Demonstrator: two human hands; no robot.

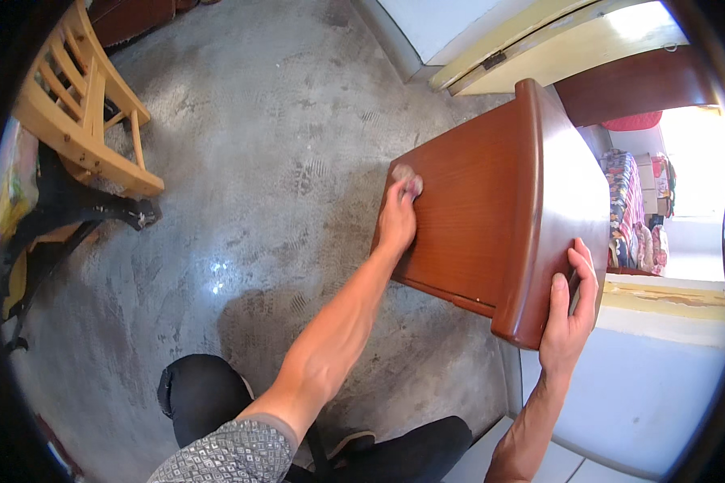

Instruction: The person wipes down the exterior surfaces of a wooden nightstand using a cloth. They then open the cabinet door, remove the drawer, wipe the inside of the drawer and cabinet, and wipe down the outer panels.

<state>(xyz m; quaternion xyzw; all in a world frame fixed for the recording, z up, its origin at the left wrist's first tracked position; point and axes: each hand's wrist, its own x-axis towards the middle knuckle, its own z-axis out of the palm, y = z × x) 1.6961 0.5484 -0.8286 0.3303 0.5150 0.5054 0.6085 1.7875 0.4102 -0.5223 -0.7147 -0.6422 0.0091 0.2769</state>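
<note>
A reddish-brown wooden cabinet with a thick rounded top edge stands at a slant in front of me. My left hand reaches to the lower part of its side panel. Its fingers pinch a small crumpled cloth, slightly blurred, against the wood. My right hand rests on the glossy cabinet top near its front corner, thumb and fingers apart, with nothing in it. Part of its fingers lies over the far side of the top.
A light wooden chair and a black metal leg stand at the left on the grey concrete floor. Beyond the cabinet are a yellow door frame and a bed with patterned bedding. My bent knees are below.
</note>
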